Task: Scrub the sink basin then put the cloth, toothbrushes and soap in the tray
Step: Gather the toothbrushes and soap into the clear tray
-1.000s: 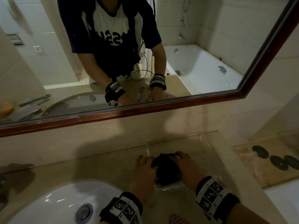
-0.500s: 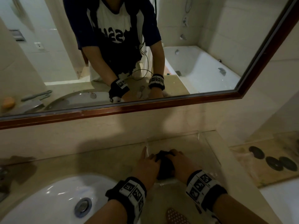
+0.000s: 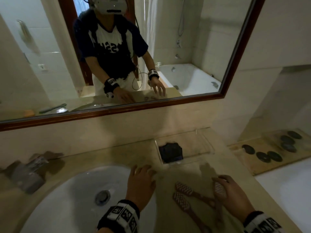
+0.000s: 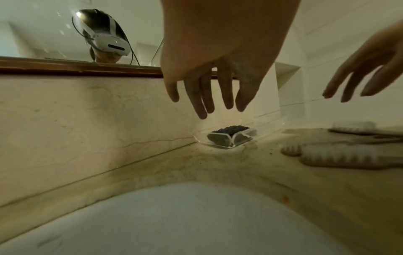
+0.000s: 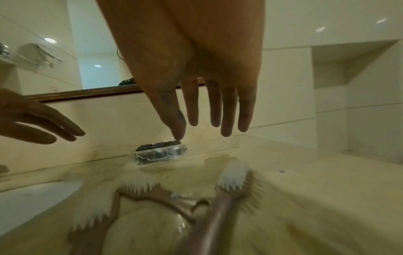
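The dark cloth (image 3: 170, 153) lies folded in the left end of the clear tray (image 3: 202, 145) by the wall, with no hand on it. My left hand (image 3: 143, 170) hovers flat over the counter at the rim of the white sink basin (image 3: 72, 204), fingers straight and empty. Three brown toothbrushes (image 3: 184, 189) with white bristles lie crossed on the counter. My right hand (image 3: 220, 180) hangs just above the rightmost one with fingers (image 5: 226, 120) straight, holding nothing. The soap shows only as an orange reflection (image 3: 28, 113) in the mirror.
A blurred grey fitting (image 3: 27, 174) stands at the sink's left. Several dark round stones (image 3: 269, 155) lie on a lower ledge to the right, beyond the counter's edge. The wood-framed mirror (image 3: 117, 108) runs along the wall above the backsplash.
Both hands have let go of the cloth and drawn back toward me, leaving it in the tray. The right hand has moved over the toothbrushes.
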Available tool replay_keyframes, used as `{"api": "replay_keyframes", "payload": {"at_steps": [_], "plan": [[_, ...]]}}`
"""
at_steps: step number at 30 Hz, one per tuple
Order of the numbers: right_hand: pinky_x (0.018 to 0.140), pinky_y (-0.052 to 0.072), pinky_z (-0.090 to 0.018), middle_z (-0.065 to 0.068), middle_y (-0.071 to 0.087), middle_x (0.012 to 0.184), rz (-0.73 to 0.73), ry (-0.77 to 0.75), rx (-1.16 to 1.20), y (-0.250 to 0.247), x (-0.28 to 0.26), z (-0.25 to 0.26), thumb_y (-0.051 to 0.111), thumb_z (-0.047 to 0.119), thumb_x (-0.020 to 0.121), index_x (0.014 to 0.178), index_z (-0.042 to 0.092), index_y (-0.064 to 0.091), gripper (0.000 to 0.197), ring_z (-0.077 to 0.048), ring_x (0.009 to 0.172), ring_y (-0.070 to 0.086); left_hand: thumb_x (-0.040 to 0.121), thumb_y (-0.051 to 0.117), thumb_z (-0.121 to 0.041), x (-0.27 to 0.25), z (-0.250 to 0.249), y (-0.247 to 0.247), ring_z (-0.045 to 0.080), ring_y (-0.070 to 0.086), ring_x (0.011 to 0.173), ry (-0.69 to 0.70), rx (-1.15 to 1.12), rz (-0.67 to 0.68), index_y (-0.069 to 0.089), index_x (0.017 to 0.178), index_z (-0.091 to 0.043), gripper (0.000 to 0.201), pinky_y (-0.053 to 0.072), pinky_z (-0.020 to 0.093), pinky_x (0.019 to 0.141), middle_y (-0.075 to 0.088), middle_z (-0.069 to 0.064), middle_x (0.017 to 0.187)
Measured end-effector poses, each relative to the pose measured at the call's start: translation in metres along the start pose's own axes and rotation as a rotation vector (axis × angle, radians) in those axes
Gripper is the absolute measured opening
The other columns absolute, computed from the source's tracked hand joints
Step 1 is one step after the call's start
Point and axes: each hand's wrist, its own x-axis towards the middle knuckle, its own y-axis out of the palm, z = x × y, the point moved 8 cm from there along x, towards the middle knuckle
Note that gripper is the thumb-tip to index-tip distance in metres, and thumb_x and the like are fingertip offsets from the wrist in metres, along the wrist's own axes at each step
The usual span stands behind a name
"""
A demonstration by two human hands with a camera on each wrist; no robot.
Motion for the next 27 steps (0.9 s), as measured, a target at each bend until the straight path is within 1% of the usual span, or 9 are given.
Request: {"api": "replay_keyframes", "payload": {"at_steps": [2,5,9,18,20,21,23,24,27], "plan": [[0.103,0.037,-0.022,-0.005,0.038,0.142,0.034,0.063,0.017,0.004,-0.021,-0.009,0.050,0.030,0.094,0.137,0.023,0.041,0.044,-0.019,0.127,0.046,0.097,0.043,-0.037,-0.015,-0.002,0.008,0.013,0.040,0.134,-0.015,0.010,0.024,0.044,0.136,-0.033,0.040,0.021,0.032,0.118,0.039,-0.009,0.146],[0.100,0.039,-0.025,-0.007,0.042,0.136,0.129,0.184,0.022,0.018,-0.036,-0.025,0.045,0.036,0.096,0.144,0.018,0.026,0.054,-0.023,0.120,0.050,0.095,0.043,-0.043,-0.031,-0.010,0.014,0.015,0.048,0.126,-0.082,-0.031,0.042,0.040,0.138,-0.033,0.045,0.030,0.030,0.110,0.043,-0.006,0.141],[0.096,0.044,-0.030,-0.015,0.051,0.126,0.137,0.299,0.055,0.034,-0.023,-0.052,0.047,0.045,0.093,0.133,0.008,0.042,0.055,-0.030,0.116,0.053,0.092,0.043,-0.050,-0.037,-0.030,0.033,0.020,0.052,0.123,-0.170,-0.021,0.135,0.037,0.141,-0.027,0.054,0.036,0.033,0.104,0.049,0.000,0.137],[0.113,0.029,-0.026,-0.010,0.039,0.147,0.097,0.102,-0.054,0.036,0.027,-0.049,0.049,0.047,0.091,0.143,0.010,0.033,0.065,-0.022,0.136,0.038,0.083,0.049,-0.063,-0.018,-0.074,0.084,0.027,0.047,0.127,-0.372,-0.060,0.310,0.038,0.136,-0.015,0.073,0.036,0.038,0.104,0.045,0.008,0.137],[0.108,0.037,-0.028,-0.010,0.054,0.135,0.117,0.037,-0.073,0.037,0.036,-0.042,0.051,0.046,0.089,0.127,0.014,0.053,0.049,-0.023,0.127,0.049,0.080,0.051,-0.066,-0.017,-0.079,0.095,0.028,0.046,0.126,-0.404,-0.059,0.346,0.038,0.136,-0.013,0.077,0.037,0.040,0.104,0.042,0.009,0.137],[0.100,0.044,-0.030,-0.009,0.065,0.119,0.130,0.012,-0.082,0.039,0.040,-0.039,0.050,0.044,0.088,0.104,0.019,0.062,0.032,-0.024,0.115,0.058,0.080,0.051,-0.065,-0.016,-0.080,0.097,0.029,0.047,0.124,-0.419,-0.055,0.349,0.039,0.134,-0.013,0.076,0.038,0.040,0.103,0.042,0.009,0.136],[0.087,0.051,-0.031,-0.005,0.066,0.088,0.165,-0.007,-0.071,0.042,0.047,-0.039,0.044,0.036,0.089,0.070,0.021,0.052,0.025,-0.025,0.099,0.065,0.080,0.054,-0.059,-0.014,-0.080,0.097,0.029,0.052,0.118,-0.440,-0.061,0.327,0.043,0.128,-0.013,0.067,0.042,0.039,0.099,0.046,0.009,0.130],[0.085,0.051,-0.031,-0.006,0.064,0.086,0.177,-0.006,-0.065,0.041,0.049,-0.039,0.039,0.032,0.092,0.070,0.020,0.050,0.027,-0.026,0.098,0.065,0.079,0.056,-0.056,-0.013,-0.080,0.097,0.029,0.054,0.116,-0.452,-0.076,0.323,0.044,0.125,-0.013,0.064,0.044,0.039,0.097,0.048,0.009,0.127],[0.082,0.048,-0.027,-0.013,0.065,0.113,0.198,0.048,-0.031,0.040,0.056,-0.047,0.043,0.034,0.094,0.098,0.012,0.058,0.027,-0.027,0.107,0.062,0.076,0.061,-0.053,-0.010,-0.080,0.096,0.029,0.055,0.111,-0.487,-0.129,0.341,0.046,0.120,-0.011,0.062,0.049,0.039,0.094,0.049,0.010,0.123]]}}
